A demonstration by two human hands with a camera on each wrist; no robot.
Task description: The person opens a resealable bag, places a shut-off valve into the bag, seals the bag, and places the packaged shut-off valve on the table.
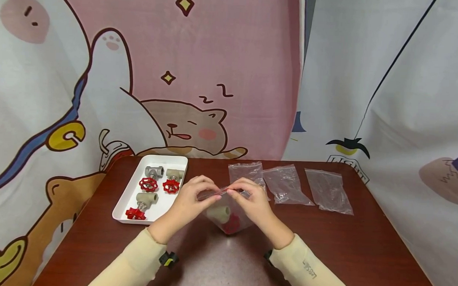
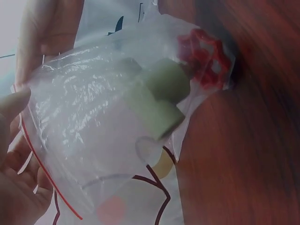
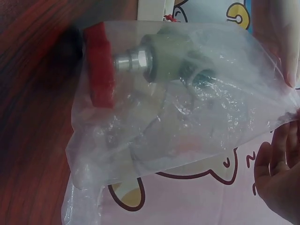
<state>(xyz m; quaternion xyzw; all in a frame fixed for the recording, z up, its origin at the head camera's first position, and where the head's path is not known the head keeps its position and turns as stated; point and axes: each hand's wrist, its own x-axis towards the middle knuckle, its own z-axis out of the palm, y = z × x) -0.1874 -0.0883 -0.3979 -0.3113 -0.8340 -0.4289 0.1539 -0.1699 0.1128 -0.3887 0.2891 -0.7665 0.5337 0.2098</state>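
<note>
Between my two hands a clear zip bag point(image 3: 206, 136) is held up over the table, pinched along its top edge. My left hand point(image 1: 193, 196) pinches the left part of that edge with thumb and fingers. Thumb and fingertips of my right hand point(image 1: 255, 203) pinch it close beside, nearer the middle. A red zip strip point(image 2: 52, 179) runs along the bag's mouth. Inside lies a beige-green tee-shaped valve point(image 2: 166, 86) with a metal stem and a red handwheel point(image 3: 99, 68), the wheel at the bag's lower end, near the tabletop.
At the left of the brown table point(image 1: 346, 252), a white tray point(image 1: 125, 206) holds a grey metal valve point(image 1: 153, 171) and two beige valves, all with red handwheels. Three clear zip bags lie along the back right, the rightmost bag point(image 1: 328, 190) nearest that side. Printed curtains hang behind.
</note>
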